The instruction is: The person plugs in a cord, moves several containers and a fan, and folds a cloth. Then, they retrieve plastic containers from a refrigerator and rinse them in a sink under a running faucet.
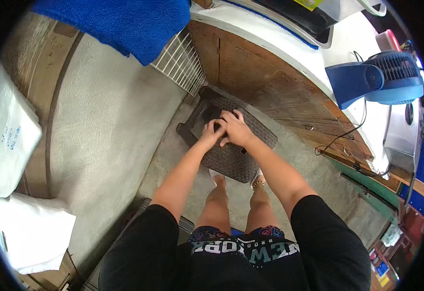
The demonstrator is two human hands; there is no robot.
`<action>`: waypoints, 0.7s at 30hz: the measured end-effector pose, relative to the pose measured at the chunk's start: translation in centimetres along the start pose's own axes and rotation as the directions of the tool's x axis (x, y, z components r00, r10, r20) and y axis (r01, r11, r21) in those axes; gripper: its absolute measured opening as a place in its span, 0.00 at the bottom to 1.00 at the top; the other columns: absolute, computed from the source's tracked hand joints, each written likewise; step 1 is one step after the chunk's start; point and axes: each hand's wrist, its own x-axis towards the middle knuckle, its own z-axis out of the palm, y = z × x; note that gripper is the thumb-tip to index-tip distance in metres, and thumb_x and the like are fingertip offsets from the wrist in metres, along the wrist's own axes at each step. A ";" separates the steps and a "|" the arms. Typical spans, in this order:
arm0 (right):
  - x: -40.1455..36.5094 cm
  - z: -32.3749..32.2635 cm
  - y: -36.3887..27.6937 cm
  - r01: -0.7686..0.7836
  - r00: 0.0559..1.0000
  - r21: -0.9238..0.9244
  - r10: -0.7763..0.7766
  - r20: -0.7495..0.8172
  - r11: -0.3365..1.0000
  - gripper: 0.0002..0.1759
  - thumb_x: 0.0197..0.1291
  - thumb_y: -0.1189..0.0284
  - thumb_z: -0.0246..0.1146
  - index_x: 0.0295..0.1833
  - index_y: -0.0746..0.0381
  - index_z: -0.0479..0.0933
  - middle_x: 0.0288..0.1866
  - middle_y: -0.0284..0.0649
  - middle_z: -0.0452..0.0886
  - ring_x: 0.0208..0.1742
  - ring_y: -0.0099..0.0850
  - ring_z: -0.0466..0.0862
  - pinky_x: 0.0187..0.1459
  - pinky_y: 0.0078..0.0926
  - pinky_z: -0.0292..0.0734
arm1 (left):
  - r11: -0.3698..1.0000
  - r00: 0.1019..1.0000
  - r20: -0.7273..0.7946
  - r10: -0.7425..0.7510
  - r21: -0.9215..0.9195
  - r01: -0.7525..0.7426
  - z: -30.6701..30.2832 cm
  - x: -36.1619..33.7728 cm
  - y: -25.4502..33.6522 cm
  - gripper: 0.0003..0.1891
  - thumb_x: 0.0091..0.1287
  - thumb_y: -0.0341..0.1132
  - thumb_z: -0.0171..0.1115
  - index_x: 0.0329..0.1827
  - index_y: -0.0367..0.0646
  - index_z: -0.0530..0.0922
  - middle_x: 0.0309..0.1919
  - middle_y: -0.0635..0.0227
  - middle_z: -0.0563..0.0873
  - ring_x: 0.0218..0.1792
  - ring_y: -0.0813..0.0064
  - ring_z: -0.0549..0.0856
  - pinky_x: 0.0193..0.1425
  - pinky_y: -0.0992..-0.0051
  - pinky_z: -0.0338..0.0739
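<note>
Below me on the floor is a dark brown plastic piece with a woven pattern (251,160), possibly a stool or chair; two short projections stick out at its upper left. Both hands meet above it. My left hand (210,135) has thumb and finger curled together in a ring, and anything pinched there is too small to make out. Touching it from the right is my right hand (237,130), its fingers bent but apart and the thumb separate. No held thing shows in the right hand.
A wooden cabinet (270,92) with a white top stands ahead to the right, bearing a blue fan (391,77) with a hanging cord. A white wire rack (180,60) and blue towel (120,24) are ahead. Plastic-wrapped white packs (10,136) lie left of the pale wall.
</note>
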 end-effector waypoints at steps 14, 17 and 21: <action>-15.2 12.2 6.7 -0.069 0.466 0.782 0.673 0.574 -0.619 0.44 0.55 0.54 0.67 0.70 0.66 0.59 0.72 0.40 0.62 0.71 0.37 0.60 0.70 0.40 0.53 | 0.965 0.969 -0.169 -0.181 0.160 0.209 -1.0 1.4 1.0 0.49 0.45 0.64 0.70 0.61 0.31 0.69 0.58 0.46 0.71 0.62 0.52 0.70 0.65 0.62 0.65; -15.1 13.2 7.0 -0.089 0.520 0.787 0.645 0.560 -0.611 0.43 0.54 0.55 0.68 0.69 0.66 0.60 0.70 0.42 0.65 0.71 0.38 0.60 0.70 0.39 0.50 | 0.978 0.959 -0.231 -0.167 0.082 0.190 -1.7 2.3 -0.2 0.47 0.45 0.61 0.72 0.58 0.28 0.71 0.55 0.48 0.75 0.56 0.57 0.76 0.61 0.66 0.70; -14.6 11.3 5.8 -0.056 0.594 0.857 0.673 0.441 -0.513 0.43 0.54 0.55 0.68 0.70 0.65 0.59 0.70 0.41 0.64 0.71 0.38 0.60 0.69 0.41 0.52 | 0.985 0.970 -0.171 -0.174 -0.027 0.172 -3.7 3.4 -0.7 0.45 0.47 0.60 0.72 0.57 0.28 0.71 0.56 0.49 0.75 0.55 0.60 0.77 0.58 0.68 0.71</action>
